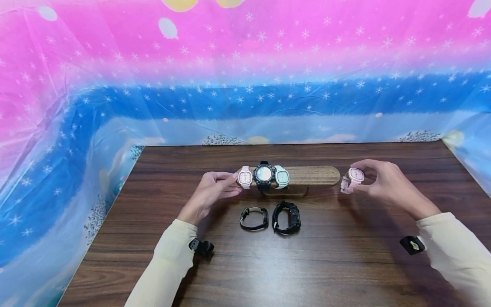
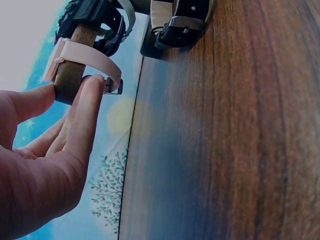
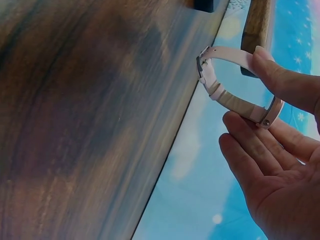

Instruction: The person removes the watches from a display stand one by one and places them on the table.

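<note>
A wooden watch stand (image 1: 314,175) carries a pink watch (image 1: 244,177) at its left end, a round black watch (image 1: 264,173) beside that, then a whitish watch (image 1: 282,177). My left hand (image 1: 210,189) pinches the bar's left end, thumb on one side and fingers on the other, right by the pink strap (image 2: 92,55). Just off the bar's right end, my right hand (image 1: 389,181) holds a second pink watch (image 1: 356,174) between thumb and fingers. Its strap (image 3: 232,102) forms a buckled loop, apart from the stand as seen from the head.
Two more black watches lie in front of the stand: a slim one (image 1: 265,217) and a chunky one (image 1: 294,217), both with straps looped. Everything stands on a dark wooden table (image 1: 230,268). A patterned cloth (image 1: 245,102) hangs behind the table and along its sides.
</note>
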